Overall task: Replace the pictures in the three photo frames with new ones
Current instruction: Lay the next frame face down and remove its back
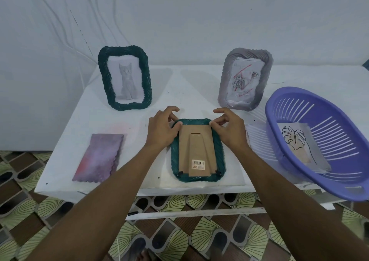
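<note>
Frame: green frame [220, 161] lies face down on white table [185, 89], near the front edge.
Left: left hand [161, 130] grips its far-left corner, fingers curled.
Right: right hand [229, 130] pinches its far-right corner.

— What do we see at the back?

— We see a plain pale wall [199, 17], evenly lit, with thin white cords [57, 31] running down its left part.

— And in front of it?

— We find a white table [179, 81] set before that wall. Its top is scuffed, with a few dark specks and soft shadows. A white rail [195, 213] runs lower down, under the front edge.

— And the floor?

— We look down on a tiled floor [179, 232] patterned in green fans with brown and dark grey shapes.
</note>
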The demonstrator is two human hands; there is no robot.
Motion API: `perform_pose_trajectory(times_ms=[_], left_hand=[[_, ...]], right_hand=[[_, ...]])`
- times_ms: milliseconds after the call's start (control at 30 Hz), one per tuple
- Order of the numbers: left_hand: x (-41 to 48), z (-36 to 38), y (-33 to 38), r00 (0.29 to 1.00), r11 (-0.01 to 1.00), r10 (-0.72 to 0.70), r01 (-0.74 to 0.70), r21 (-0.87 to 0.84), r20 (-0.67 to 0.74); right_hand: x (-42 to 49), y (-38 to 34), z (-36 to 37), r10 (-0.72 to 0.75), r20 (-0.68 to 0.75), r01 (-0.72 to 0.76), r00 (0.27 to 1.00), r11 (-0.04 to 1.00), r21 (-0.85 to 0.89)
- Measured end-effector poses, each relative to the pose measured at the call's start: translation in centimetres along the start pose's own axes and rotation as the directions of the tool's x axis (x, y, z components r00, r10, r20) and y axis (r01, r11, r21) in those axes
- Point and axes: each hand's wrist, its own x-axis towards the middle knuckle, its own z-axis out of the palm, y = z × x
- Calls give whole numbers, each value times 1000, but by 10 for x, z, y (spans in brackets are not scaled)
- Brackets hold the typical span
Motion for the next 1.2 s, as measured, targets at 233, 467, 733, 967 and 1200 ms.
perform_pose_trajectory(times_ms=[233, 467, 733, 967, 1200], left_hand=[[0, 2, -2, 1000, 1000, 14, -13, 23, -19], [0, 0, 0, 998, 998, -63, 63, -26, -18], [-39, -22, 3, 992, 1000, 7, -4, -27, 127], [-109, -41, 3, 952, 981, 192, -191, -30, 239], [-127, -36, 6, 948, 971, 236, -240, -8, 212]], right_hand=[[0, 0, 4, 5, -30, -5, 1000, 1000, -8], [-2, 0, 4, -12, -34, 12, 999, 1000, -13], [-34, 0, -21, -147, 116, 151, 982, 988, -25], [-100, 10, -43, -280, 210, 301, 937, 951, -74], [-125, 13, -54, -302, 290, 349, 908, 929, -124]])
